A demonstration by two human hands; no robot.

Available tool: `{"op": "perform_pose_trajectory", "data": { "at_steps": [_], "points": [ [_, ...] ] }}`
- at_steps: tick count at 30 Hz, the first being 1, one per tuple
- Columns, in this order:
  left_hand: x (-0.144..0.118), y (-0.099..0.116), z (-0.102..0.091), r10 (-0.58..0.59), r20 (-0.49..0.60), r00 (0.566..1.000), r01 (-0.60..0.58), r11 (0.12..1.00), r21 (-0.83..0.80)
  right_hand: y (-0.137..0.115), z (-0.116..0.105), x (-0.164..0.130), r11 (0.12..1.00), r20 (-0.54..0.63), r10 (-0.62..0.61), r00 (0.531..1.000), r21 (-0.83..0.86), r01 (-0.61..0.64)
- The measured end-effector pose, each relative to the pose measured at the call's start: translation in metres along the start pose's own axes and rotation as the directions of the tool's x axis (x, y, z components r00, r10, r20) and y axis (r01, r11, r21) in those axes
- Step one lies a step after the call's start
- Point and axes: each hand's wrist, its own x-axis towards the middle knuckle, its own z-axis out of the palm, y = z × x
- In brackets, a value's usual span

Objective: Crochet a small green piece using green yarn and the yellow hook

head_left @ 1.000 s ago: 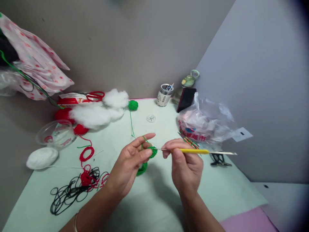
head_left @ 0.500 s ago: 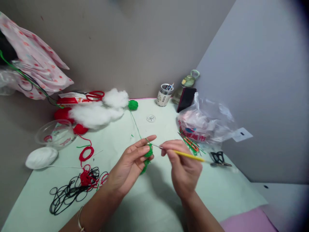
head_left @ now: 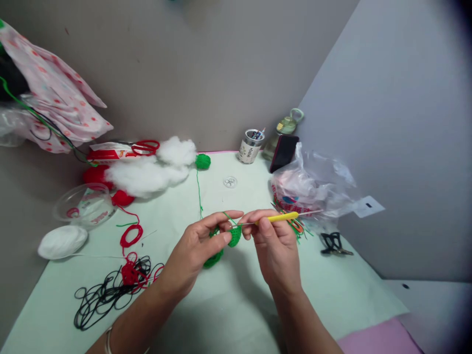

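Observation:
My left hand (head_left: pixel 201 248) pinches a small green crochet piece (head_left: pixel 235 237), and a strand of green yarn passes over its outstretched index finger. More of the green piece hangs below the palm, partly hidden by the fingers. My right hand (head_left: pixel 278 248) grips a crochet hook (head_left: pixel 282 217) by its yellow handle. The hook's thin metal shaft points left and meets the top edge of the crochet piece, where the fingertips of both hands come close together. From the left hand the yarn runs back to a green yarn ball (head_left: pixel 203 161).
White stuffing (head_left: pixel 147 174), a clear plastic bowl (head_left: pixel 85 204), a white yarn ball (head_left: pixel 62 241) and tangled black cord (head_left: pixel 105 295) lie on the left. Behind stand a pen can (head_left: pixel 250 147) and a phone (head_left: pixel 283 153). A plastic bag (head_left: pixel 317 182) and black clip (head_left: pixel 334 243) lie right.
My right hand has come nearer the left, and the hook handle now tilts up to the right. The yarn to the ball has gone slack. The green piece has turned in my left hand.

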Motion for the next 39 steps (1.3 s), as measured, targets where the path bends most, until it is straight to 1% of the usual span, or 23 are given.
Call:
{"op": "perform_pose_trajectory", "data": {
  "at_steps": [3,7,10,12,13,15,17,19,20,21,22,23,24,25,26,27,29,30,31,32,34,36,39],
  "points": [
    [-0.002,0.004,-0.003,0.015,-0.035,0.999,-0.013,0.998,0.069,-0.001,0.000,0.000,1.000,0.024,0.005,1.000,0.018,-0.006],
    [-0.003,0.008,-0.003,0.051,-0.039,0.998,-0.043,0.981,0.190,0.000,-0.004,-0.002,1.000,0.091,-0.010,0.996,-0.021,0.012],
    [-0.003,0.010,-0.002,0.101,-0.043,0.994,-0.085,0.957,0.279,-0.002,-0.007,-0.004,0.990,0.131,-0.066,0.989,-0.117,0.082],
    [-0.003,0.011,0.000,0.134,-0.047,0.990,-0.111,0.935,0.336,-0.006,-0.007,-0.005,0.956,0.170,-0.141,0.975,-0.233,0.179],
    [-0.002,0.011,0.001,0.156,-0.051,0.986,-0.127,0.921,0.368,-0.009,-0.006,-0.006,0.923,0.205,-0.186,0.961,-0.299,0.242],
    [-0.001,0.009,0.003,0.237,-0.064,0.969,-0.185,0.875,0.447,-0.013,-0.005,-0.007,0.823,0.304,-0.280,0.911,-0.412,0.390],
    [-0.001,0.006,0.006,0.364,-0.066,0.929,-0.275,0.798,0.536,-0.015,-0.004,-0.008,0.700,0.402,-0.354,0.845,-0.486,0.524],
    [-0.001,0.003,0.009,0.471,-0.051,0.881,-0.353,0.725,0.591,-0.014,-0.004,-0.009,0.561,0.468,-0.414,0.780,-0.544,0.624],
    [-0.002,0.001,0.010,0.485,-0.064,0.872,-0.360,0.726,0.586,-0.012,-0.004,-0.011,0.480,0.493,-0.438,0.751,-0.578,0.660],
    [-0.003,0.000,0.011,0.459,-0.095,0.883,-0.340,0.766,0.546,-0.009,-0.004,-0.012,0.395,0.515,-0.458,0.725,-0.612,0.685],
    [-0.003,-0.001,0.011,0.394,-0.133,0.909,-0.296,0.838,0.459,-0.007,-0.004,-0.013,0.315,0.535,-0.474,0.699,-0.639,0.702],
    [-0.004,-0.002,0.011,0.290,-0.160,0.944,-0.226,0.917,0.327,-0.005,-0.004,-0.015,0.254,0.547,-0.491,0.678,-0.655,0.712],
    [-0.004,-0.001,0.011,0.160,-0.153,0.975,-0.134,0.977,0.169,-0.003,-0.004,-0.015,0.232,0.542,-0.512,0.666,-0.660,0.715],
    [-0.003,-0.001,0.011,0.037,-0.117,0.992,-0.037,0.999,0.009,-0.002,-0.004,-0.016,0.266,0.516,-0.528,0.674,-0.654,0.708],
    [-0.002,0.000,0.010,-0.059,-0.067,0.996,0.050,0.991,-0.127,-0.002,-0.004,-0.016,0.356,0.459,-0.539,0.707,-0.637,0.684],
    [-0.001,0.002,0.009,-0.120,-0.026,0.992,0.111,0.968,-0.225,-0.003,-0.004,-0.015,0.485,0.374,-0.530,0.761,-0.602,0.634],
    [0.001,0.005,0.007,-0.158,-0.015,0.987,0.145,0.938,-0.315,-0.004,-0.003,-0.012,0.758,0.188,-0.435,0.881,-0.452,0.471],
    [0.001,0.006,0.006,-0.144,-0.030,0.989,0.127,0.938,-0.322,-0.005,-0.002,-0.010,0.856,0.123,-0.361,0.925,-0.349,0.381],
    [0.002,0.006,0.005,-0.122,-0.038,0.992,0.105,0.945,-0.308,-0.005,-0.002,-0.008,0.917,0.087,-0.297,0.951,-0.253,0.310],
    [0.002,0.006,0.005,-0.098,-0.029,0.995,0.086,0.956,-0.279,-0.005,-0.001,-0.007,0.946,0.080,-0.255,0.964,-0.186,0.266],
    [0.001,0.004,0.005,-0.057,0.002,0.998,0.056,0.976,-0.212,-0.004,0.000,-0.005,0.957,0.114,-0.220,0.969,-0.169,0.237],
    [0.000,0.001,0.006,-0.021,0.002,1.000,0.021,0.987,-0.157,-0.004,0.001,-0.006,0.934,0.146,-0.227,0.963,-0.247,0.258],
    [-0.001,-0.002,0.008,0.003,-0.058,0.998,-0.010,0.994,-0.113,-0.006,0.001,-0.009,0.884,0.178,-0.265,0.948,-0.348,0.312]
  ]
}}
